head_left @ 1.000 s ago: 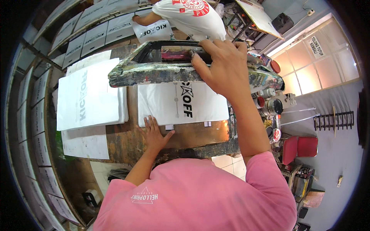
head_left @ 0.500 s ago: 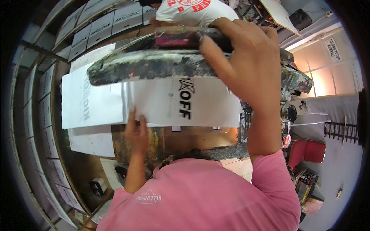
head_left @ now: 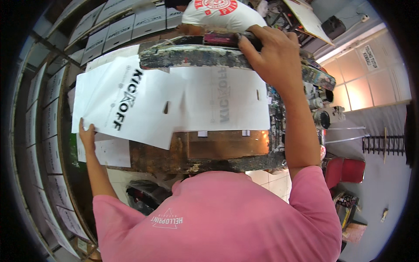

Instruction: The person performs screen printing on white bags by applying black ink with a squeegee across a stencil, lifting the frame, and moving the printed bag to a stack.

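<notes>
My left hand pinches the near left corner of a white sheet with bold black lettering and a slot cut near its right side. This sheet lies tilted over the left part of the table, its right edge overlapping another white sheet, which shows faint grey lettering and its own slot. Beyond them, a paint-crusted screen-printing frame is raised above the table. My right hand is closed round the frame's upper edge, thumb on the near side and fingers over the top.
A brown table board lies under the sheets, with small white tabs near its front. Racks of printed sheets stand at left and far left. Ink cans stand at right, with a red chair behind. A person in a white shirt is opposite.
My left hand has moved left, drawing the printed sheet off to the left and turning it. The faintly lettered sheet now shows. The frame appears farther away, still in my right hand.
</notes>
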`<act>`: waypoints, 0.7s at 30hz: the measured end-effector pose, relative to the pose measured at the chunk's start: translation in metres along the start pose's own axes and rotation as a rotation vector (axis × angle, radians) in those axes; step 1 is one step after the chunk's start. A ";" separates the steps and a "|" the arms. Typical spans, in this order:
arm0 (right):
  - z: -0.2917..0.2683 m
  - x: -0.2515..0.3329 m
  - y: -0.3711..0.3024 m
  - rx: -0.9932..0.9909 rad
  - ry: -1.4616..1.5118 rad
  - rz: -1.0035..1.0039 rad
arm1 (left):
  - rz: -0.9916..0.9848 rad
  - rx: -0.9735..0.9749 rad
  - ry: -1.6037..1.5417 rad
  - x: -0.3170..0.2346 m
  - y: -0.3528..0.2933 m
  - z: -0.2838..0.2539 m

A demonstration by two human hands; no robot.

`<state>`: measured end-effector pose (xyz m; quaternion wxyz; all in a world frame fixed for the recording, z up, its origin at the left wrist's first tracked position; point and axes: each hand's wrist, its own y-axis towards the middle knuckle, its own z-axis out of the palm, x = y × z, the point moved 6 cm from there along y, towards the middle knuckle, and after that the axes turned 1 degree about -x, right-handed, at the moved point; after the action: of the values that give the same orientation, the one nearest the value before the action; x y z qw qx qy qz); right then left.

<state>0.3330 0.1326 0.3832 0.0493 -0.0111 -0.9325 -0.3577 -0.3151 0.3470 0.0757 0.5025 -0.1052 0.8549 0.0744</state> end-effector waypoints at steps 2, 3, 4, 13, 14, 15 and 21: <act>-0.002 0.001 0.001 -0.009 0.016 -0.004 | -0.096 -0.023 0.135 0.032 0.031 -0.021; -0.002 0.001 0.002 -0.020 0.044 -0.009 | -0.141 -0.040 0.270 0.046 0.049 -0.049; 0.001 -0.003 0.000 -0.013 0.019 -0.001 | 0.114 -0.147 0.768 0.008 0.052 -0.027; 0.006 -0.006 0.004 0.023 -0.036 -0.030 | 0.941 0.687 0.537 -0.125 -0.337 0.389; 0.005 -0.007 0.007 0.033 -0.045 -0.032 | 0.967 0.704 0.540 -0.128 -0.360 0.408; 0.004 -0.008 0.009 0.073 -0.070 -0.017 | 0.991 0.723 0.544 -0.133 -0.380 0.421; -0.006 -0.003 0.016 0.212 0.009 0.134 | 1.128 0.731 0.521 -0.130 -0.415 0.444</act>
<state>0.3373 0.1408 0.3978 0.0783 -0.0664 -0.9620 -0.2530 0.2265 0.0624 -0.0345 0.1704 0.5126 0.8415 0.0042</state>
